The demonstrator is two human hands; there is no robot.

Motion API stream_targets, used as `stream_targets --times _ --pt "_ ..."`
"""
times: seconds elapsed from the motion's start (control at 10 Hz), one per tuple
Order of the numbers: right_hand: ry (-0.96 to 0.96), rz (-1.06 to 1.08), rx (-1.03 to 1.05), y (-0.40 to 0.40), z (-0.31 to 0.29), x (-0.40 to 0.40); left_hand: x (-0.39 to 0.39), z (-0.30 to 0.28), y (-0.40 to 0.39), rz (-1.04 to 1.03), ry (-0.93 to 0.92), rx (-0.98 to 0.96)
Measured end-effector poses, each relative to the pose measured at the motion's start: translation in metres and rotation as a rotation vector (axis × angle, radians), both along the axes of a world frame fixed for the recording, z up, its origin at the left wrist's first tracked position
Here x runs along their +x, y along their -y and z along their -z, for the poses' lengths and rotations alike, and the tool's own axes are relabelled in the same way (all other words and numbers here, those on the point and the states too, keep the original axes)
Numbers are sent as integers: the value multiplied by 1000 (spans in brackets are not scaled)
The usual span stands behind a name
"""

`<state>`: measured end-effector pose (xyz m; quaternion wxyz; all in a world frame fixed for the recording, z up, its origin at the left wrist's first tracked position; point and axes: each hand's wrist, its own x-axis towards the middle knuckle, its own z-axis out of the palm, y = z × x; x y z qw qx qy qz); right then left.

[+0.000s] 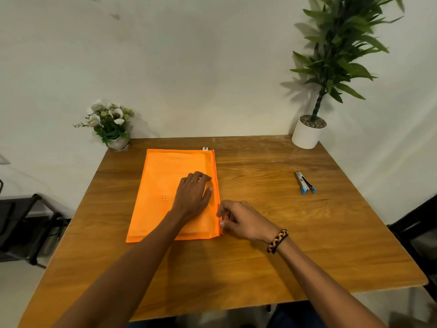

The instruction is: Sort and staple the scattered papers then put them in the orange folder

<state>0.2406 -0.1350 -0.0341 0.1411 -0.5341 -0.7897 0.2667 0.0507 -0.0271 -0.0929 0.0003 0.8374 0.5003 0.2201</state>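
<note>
The orange folder (165, 192) lies flat on the wooden bench (260, 256), left of the middle, its long sides running away from the person and its zip edge on the right. A faint shape of sheets shows through the orange cover, so the papers appear to be inside it, though no single sheet can be made out. The left hand (192, 195) lies palm down on the folder's right half, fingers spread and flat, its grip released and pressing the cover rather than holding anything. The right hand (238, 221) sits at the folder's right edge near the closer corner, thumb and forefinger pinched together on something small at the zip line; whether that is the zip pull cannot be told, as the fingers hide it. A braided bracelet (277, 241) circles the right wrist. The stapler (305, 183), grey with blue ends, rests on the bench well apart to the right. At the far left corner stands a small pot of white flowers (110, 121), at the far right corner a leafy plant in a white pot (307, 133).
</note>
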Motion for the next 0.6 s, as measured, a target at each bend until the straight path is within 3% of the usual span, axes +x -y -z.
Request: stream_targets --times 0.1,0.2,0.4,0.5,0.6 --pt "-9 48 40 -12 6 2 -11 -2 12 -63 40 -30" --pt "45 89 101 -31 13 5 -25 7 23 -54 -109 -140" --pt "117 191 143 -69 13 3 -21 14 10 -5 -173 -349" --pt "135 203 195 -87 6 2 -11 1 -14 43 7 -459" --pt "154 240 266 -113 0 2 -11 -21 -40 -23 293 -383"
